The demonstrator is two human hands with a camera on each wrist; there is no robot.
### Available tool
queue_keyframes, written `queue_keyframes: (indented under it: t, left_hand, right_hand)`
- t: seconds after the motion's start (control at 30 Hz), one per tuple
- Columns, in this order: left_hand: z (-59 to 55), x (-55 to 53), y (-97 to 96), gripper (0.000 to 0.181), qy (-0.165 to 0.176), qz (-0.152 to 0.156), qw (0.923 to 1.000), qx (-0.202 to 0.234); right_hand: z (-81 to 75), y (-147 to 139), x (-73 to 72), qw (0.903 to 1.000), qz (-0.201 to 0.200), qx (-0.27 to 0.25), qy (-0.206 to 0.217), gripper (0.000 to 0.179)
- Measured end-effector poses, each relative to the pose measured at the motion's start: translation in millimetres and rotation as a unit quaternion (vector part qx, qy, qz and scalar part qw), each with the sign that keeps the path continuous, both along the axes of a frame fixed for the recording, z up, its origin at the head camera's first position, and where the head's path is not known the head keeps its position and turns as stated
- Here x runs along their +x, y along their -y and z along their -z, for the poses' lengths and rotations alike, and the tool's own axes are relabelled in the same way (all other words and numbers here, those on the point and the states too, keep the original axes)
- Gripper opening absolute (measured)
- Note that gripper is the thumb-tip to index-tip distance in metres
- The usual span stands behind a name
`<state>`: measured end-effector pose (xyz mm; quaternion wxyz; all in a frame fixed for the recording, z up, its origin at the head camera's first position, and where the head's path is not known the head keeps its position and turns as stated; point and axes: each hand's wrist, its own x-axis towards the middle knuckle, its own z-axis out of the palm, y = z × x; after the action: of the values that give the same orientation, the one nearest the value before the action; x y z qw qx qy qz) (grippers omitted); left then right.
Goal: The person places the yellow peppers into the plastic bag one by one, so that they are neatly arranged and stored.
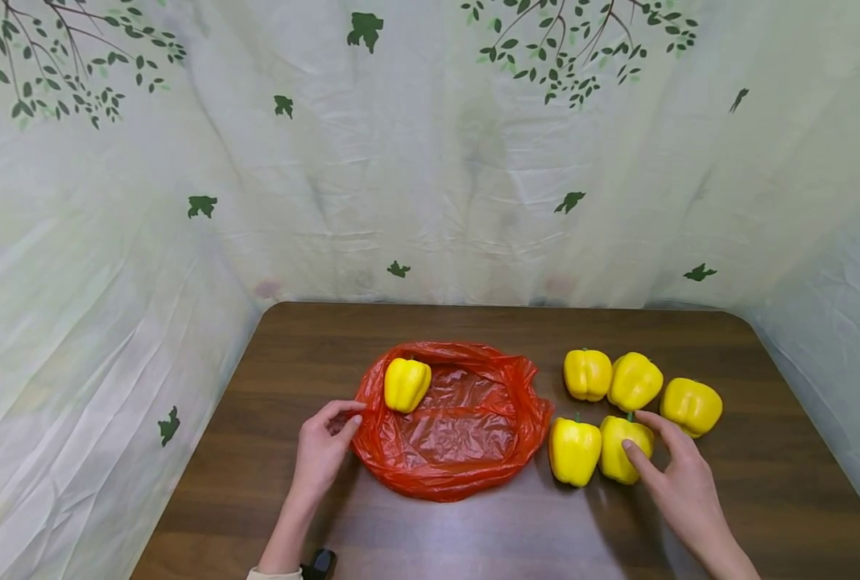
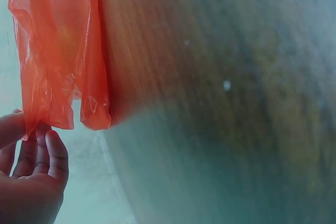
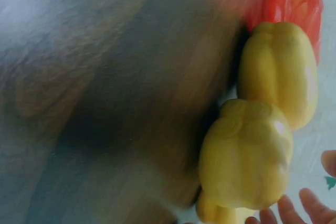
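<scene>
A red plastic bag lies spread on the table with its mouth facing up. One yellow bell pepper rests inside it, near the far left rim. My left hand pinches the left edge of the bag between thumb and fingertips; the left wrist view shows the bag's edge hanging into that pinch. Over to the right, my right hand reaches around another yellow bell pepper, thumb and fingers spread at its sides. In the right wrist view the fingertips are right by that pepper, the thumb apart from it.
Beside the bag's right rim stands a yellow pepper. Behind are more yellow peppers: one at the left, a middle pepper and a right-hand pepper. A leaf-printed curtain surrounds the brown wooden table.
</scene>
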<state>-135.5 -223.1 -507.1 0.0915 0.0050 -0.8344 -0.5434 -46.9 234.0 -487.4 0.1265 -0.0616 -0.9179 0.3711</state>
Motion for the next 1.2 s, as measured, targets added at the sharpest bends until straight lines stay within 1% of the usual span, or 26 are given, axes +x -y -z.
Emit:
queue_keyframes:
  t: [0.13, 0.37, 0.53, 0.6, 0.73, 0.87, 1.03, 1.2]
  left_hand:
    - [1.2, 0.0, 0.9, 0.017, -0.002, -0.001, 1.0, -0.006]
    - [3.0, 0.3, 1.5, 0.018, -0.006, -0.002, 0.9999, -0.008]
    - [4.5, 0.4, 1.8, 0.018, -0.006, -0.003, 0.9999, -0.008]
    - [4.5, 0.1, 1.6, 0.018, -0.005, -0.003, 1.0, -0.007]
    - [3.3, -1.7, 1.0, 0.018, -0.004, -0.002, 1.0, -0.008]
    - [1.3, -2.6, 1.4, 0.017, -0.006, -0.004, 1.0, -0.005]
    - [0.3, -2.0, 2.0, 0.018, -0.009, -0.005, 0.9999, -0.005]
    - [0.3, -1.5, 1.9, 0.018, -0.008, -0.003, 0.9999, -0.008]
  right_hand:
    - [3.0, -3, -2.6, 0.9993, -0.001, 0.003, 0.038, 0.056]
    - [9.6, -11, -4.1, 0.9926, 0.004, -0.024, 0.119, 0.071]
    - [13.8, -17, -6.8, 0.9837, 0.006, -0.069, 0.166, 0.079]
    - [14.8, -19, -8.4, 0.9785, 0.008, -0.094, 0.183, 0.083]
    - [15.8, -23, -10.5, 0.9691, 0.016, -0.124, 0.213, 0.089]
    - [16.3, -24, -10.9, 0.961, 0.023, -0.155, 0.228, 0.093]
    - [18.3, -24, -11.3, 0.9504, 0.023, -0.207, 0.231, 0.095]
    - [20.8, -22, -9.3, 0.9446, 0.029, -0.232, 0.231, 0.095]
